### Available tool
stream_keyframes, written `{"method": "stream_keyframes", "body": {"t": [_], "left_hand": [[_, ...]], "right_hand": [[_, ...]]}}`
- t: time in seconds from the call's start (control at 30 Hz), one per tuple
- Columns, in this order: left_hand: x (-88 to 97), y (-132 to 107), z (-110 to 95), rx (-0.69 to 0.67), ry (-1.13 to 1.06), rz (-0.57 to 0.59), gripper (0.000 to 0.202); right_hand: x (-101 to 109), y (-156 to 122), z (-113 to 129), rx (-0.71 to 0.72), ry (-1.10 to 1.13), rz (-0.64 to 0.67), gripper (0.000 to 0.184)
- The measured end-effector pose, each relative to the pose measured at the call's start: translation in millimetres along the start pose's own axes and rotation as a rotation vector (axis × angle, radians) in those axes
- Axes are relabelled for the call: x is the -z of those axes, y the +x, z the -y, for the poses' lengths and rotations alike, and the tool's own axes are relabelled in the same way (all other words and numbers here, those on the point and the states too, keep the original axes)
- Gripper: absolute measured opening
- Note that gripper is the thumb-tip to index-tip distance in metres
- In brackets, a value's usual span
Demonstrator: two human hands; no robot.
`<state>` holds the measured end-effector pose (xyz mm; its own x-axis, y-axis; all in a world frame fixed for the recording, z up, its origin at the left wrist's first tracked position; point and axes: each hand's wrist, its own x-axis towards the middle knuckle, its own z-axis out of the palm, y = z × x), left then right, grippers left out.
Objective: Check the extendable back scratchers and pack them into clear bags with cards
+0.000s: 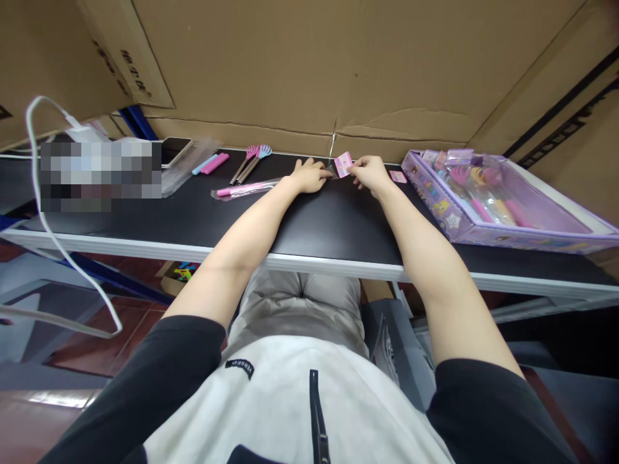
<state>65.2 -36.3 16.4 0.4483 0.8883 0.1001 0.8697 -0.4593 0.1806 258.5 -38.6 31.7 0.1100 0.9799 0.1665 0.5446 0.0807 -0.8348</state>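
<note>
My right hand [371, 175] pinches a small pink printed card [343, 164] by its right edge, just above the black table top. My left hand [309, 176] lies palm down on the table, fingers stretched out, at the right end of a clear plastic sleeve [217, 194]. Inside the sleeve is a pink rod [242, 190]; its right part is hidden by my left hand and forearm. Beyond my right hand, a second pink card [398, 176] lies flat. Left of my hands lie a pink claw-headed scratcher [251, 152] and a blue one [264, 151], side by side.
A purple display box [442, 216] with packaged scratchers stands at right. On the left are a pink handle [215, 164], a blue handle [204, 165], clear plastic bags [186, 171], a phone [175, 152] and a white cable [36, 154]. Cardboard [290, 64] walls the back.
</note>
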Motion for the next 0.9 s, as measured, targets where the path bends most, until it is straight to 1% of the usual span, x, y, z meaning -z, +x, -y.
{"method": "stream_keyframes", "body": {"t": [0.1,0.2,0.27,0.33,0.43,0.5,0.63,0.77,0.83,0.9], "left_hand": [[-1.9,3.1,0.6,-0.018,-0.049,0.027,0.060],[-2.8,5.7,0.8,-0.028,-0.100,0.076,0.062],[-4.2,8.5,2.2,-0.042,-0.138,0.082,0.062],[-7.0,12.7,5.0,-0.077,-0.184,0.058,0.061],[-13.0,20.5,11.1,-0.166,-0.269,0.012,0.058],[-16.5,25.4,15.6,-0.195,-0.324,-0.010,0.054],[-19.7,31.0,22.3,-0.209,-0.406,-0.041,0.050],[-20.4,31.7,24.4,-0.217,-0.466,-0.066,0.047],[-21.4,31.5,23.9,-0.191,-0.506,-0.067,0.045],[-22.8,31.2,22.0,-0.131,-0.575,-0.092,0.049]], "right_hand": [[-1.3,-7.0,8.9,-0.033,0.046,-0.005,0.031],[-2.8,-16.1,17.5,-0.099,0.084,0.001,0.032],[-3.8,-20.5,20.2,-0.140,0.099,0.012,0.032],[-4.9,-22.6,20.2,-0.170,0.108,0.027,0.031],[-6.3,-22.4,17.8,-0.212,0.130,0.053,0.030],[-6.8,-22.0,16.6,-0.234,0.161,0.066,0.028],[-6.1,-23.4,17.0,-0.261,0.216,0.092,0.024],[-4.6,-26.6,18.5,-0.267,0.246,0.123,0.023],[-4.9,-27.5,19.0,-0.273,0.245,0.132,0.025],[-6.1,-27.1,19.2,-0.277,0.232,0.126,0.026]]}}
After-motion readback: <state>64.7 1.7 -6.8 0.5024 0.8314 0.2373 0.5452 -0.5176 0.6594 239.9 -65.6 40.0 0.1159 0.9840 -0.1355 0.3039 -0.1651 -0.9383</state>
